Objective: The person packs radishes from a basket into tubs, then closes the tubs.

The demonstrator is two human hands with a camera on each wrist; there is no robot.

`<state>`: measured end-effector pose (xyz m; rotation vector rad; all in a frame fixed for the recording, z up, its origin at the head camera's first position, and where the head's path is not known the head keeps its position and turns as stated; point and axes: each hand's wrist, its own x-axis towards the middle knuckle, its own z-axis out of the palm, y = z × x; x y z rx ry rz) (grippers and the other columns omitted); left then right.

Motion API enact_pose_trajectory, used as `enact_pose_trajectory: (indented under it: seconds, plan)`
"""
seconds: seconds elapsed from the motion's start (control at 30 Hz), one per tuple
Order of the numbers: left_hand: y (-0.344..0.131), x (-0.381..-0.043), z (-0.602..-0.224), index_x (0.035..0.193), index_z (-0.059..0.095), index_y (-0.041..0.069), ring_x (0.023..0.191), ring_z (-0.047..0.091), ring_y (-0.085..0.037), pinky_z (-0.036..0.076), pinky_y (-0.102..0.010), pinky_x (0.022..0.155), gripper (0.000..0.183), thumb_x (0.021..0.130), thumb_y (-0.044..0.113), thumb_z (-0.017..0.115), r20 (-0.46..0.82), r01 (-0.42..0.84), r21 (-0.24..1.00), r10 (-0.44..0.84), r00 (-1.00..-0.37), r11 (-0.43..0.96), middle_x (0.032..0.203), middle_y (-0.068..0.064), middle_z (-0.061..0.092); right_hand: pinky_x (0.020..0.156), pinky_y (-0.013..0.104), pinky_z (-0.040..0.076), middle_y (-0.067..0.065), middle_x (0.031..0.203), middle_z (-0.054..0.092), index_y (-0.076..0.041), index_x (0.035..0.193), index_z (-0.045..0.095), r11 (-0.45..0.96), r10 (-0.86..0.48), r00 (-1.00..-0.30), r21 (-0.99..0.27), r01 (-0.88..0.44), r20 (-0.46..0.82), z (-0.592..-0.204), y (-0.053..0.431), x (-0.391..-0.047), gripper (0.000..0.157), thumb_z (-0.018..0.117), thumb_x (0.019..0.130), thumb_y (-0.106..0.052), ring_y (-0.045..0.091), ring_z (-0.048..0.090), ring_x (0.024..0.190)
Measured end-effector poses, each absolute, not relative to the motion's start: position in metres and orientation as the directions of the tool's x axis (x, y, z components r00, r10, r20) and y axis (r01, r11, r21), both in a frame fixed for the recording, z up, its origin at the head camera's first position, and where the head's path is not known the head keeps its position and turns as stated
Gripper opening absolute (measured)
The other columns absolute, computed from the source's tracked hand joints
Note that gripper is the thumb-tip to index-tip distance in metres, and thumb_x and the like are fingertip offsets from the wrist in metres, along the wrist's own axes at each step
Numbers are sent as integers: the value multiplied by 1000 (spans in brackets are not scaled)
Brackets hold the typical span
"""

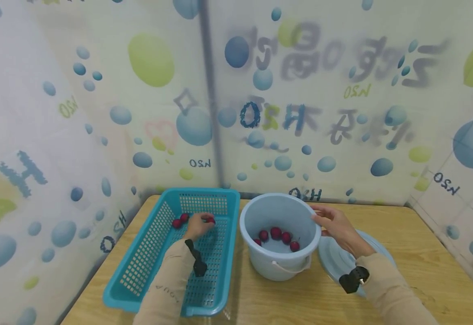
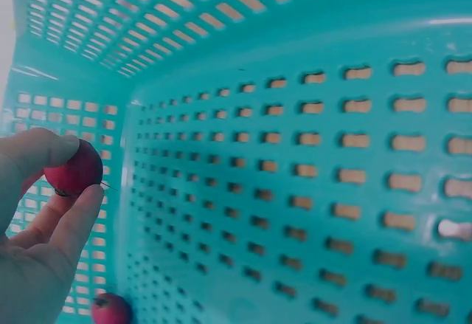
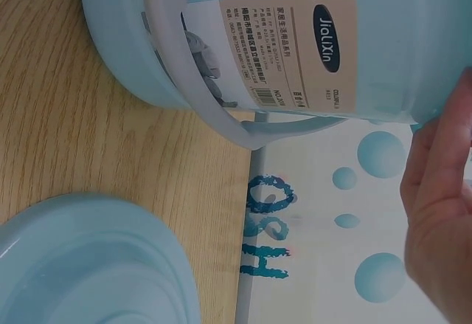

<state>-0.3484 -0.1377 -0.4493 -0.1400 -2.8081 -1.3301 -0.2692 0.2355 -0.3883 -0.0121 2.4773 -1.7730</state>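
Note:
My left hand is inside a turquoise plastic basket, pinching a small dark red fruit with a thin stem between thumb and fingers. Another such fruit lies below it in the left wrist view. The head view shows two fruits on the basket floor, left of that hand. To the right stands a light blue bucket with several of the same fruits on its bottom. My right hand holds the bucket's right rim, its fingers against the outside.
A light blue round lid lies on the wooden table, right of the bucket and partly under my right forearm. The bucket's pale handle hangs down its side, near a printed label. Patterned sheeting rises behind the table.

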Motion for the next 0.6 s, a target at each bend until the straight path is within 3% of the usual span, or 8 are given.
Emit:
enact_pose_trajectory:
  seconds: [0.27,0.6]
  plan:
    - [-136,-348,-425,110,59,1,102,53,-32,48,-40,79,30,80,5,61,59,128,794,134,-989,595,112,-15,56,74,36,51,24,122,46,-4,132,37,325,-72,-995,-945,46,-73,-388,237,-270,51,52,89,-27,26,54,97]
    - [-129,-336,-393,111,60,11,108,49,-28,46,-43,82,28,82,12,62,91,209,781,224,-970,588,114,-7,55,73,36,52,23,121,47,-4,132,38,327,-67,-995,-944,47,-73,-390,236,-270,50,52,89,-26,24,56,94]
